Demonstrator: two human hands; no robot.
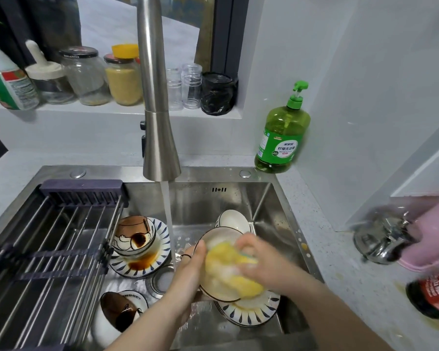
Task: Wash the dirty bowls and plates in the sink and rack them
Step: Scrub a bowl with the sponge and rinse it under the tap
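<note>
My left hand (pixel 189 271) grips the rim of a white bowl (pixel 217 239), tilted over the steel sink (pixel 238 198). My right hand (pixel 260 262) holds a yellow sponge (pixel 228 272) pressed inside that bowl. Under them lies a blue-patterned plate (pixel 254 312). Another white bowl (pixel 235 220) leans behind. At the left of the sink a cartoon bowl (pixel 133 236) with brown sauce sits on a stained patterned plate (pixel 147 262). A second dirty bowl (pixel 117 312) lies near the front left. Water runs from the tap (pixel 157 122). The rack (pixel 48 249) over the sink's left side is bare.
A green dish-soap bottle (pixel 281 133) stands on the counter at the back right. Jars (pixel 122 77) and clear cups line the ledge behind the tap. On the right counter are a metal kettle (pixel 383 239), a pink item (pixel 433 239) and a dark bottle (pixel 433 292).
</note>
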